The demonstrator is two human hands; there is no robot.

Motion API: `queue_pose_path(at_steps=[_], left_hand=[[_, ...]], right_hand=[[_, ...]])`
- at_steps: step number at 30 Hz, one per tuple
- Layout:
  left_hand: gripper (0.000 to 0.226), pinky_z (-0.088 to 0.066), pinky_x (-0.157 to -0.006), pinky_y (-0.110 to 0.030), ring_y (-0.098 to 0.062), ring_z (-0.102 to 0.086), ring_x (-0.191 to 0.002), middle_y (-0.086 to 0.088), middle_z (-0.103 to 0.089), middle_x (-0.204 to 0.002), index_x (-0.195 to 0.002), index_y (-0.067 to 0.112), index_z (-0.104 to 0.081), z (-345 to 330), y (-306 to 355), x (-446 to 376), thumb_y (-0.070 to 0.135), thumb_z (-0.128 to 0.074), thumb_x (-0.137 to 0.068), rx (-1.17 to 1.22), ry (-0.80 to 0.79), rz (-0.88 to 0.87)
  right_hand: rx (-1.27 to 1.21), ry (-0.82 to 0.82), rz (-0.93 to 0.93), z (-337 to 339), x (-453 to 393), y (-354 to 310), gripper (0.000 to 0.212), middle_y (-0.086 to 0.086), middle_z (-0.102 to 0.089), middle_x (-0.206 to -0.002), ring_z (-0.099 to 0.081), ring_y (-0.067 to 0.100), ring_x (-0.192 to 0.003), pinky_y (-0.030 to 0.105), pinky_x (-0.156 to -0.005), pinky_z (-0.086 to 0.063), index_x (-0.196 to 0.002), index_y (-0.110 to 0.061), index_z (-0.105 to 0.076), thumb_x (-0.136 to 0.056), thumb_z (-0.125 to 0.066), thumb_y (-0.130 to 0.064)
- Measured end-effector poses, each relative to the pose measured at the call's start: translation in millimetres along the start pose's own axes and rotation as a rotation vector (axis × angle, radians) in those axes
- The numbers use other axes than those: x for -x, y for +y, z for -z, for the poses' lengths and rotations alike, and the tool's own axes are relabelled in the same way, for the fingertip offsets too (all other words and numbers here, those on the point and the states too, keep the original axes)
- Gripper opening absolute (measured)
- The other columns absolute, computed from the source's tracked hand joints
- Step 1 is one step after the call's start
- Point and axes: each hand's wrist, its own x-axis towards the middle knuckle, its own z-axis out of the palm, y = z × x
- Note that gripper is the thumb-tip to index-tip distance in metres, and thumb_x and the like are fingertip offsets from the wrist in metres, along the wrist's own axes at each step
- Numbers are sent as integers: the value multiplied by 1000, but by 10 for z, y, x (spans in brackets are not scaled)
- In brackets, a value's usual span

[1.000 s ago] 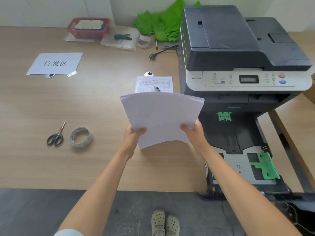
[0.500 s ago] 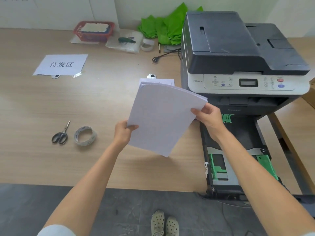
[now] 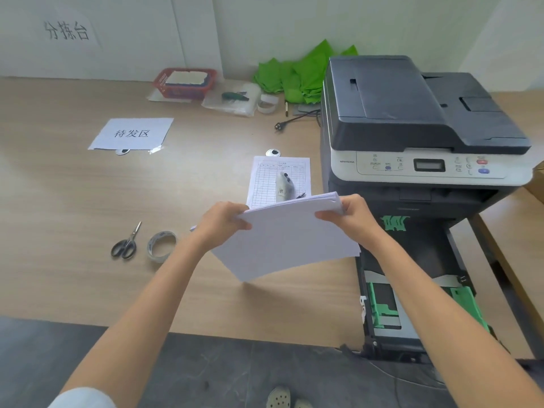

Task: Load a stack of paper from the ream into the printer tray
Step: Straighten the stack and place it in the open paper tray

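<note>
I hold a white paper stack [image 3: 282,240] in the air over the table's front right part, just left of the printer tray. My left hand [image 3: 219,222] grips its far left corner and my right hand [image 3: 351,214] grips its far right corner. The stack hangs down toward me, nearly flat. The printer [image 3: 418,128] is dark grey with a white control panel. Its paper tray [image 3: 412,304] is pulled out toward me, with green guides, and my right forearm crosses over it. No ream is in view.
A printed form [image 3: 265,178] with a small device on it lies just beyond the stack. Scissors [image 3: 125,244] and a tape roll [image 3: 162,245] lie to the left. A labelled sheet [image 3: 131,134], red basket [image 3: 184,82], green bags [image 3: 297,75] and plug [image 3: 279,125] sit farther back.
The stack was rotated and tipped from upright to nearly flat. Both hands shifted from its near edge to its far corners, and the stack moved slightly right toward the tray.
</note>
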Motion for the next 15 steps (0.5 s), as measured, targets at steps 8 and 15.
queue_pose_path(at_steps=[8,15], left_hand=[[38,-50,-70,-16,-2,-65,-73,10,-72,-80,-95,35,-68,58,-607,221,18,-82,-63,712,260,185],[14,-52,-65,-17,-3,-69,-73,14,-76,-80,-81,29,-75,-276,-498,89,22,-69,-71,933,248,182]], right_hand=[[-240,69,-49,68,71,241,6,10,-68,-78,-65,11,-64,25,-59,-53,-82,-9,-72,-81,-68,-4],[-358,156,-87,8,75,503,15,-13,-75,-75,-71,4,-70,18,-58,-56,-90,-15,-69,-84,-64,-2]])
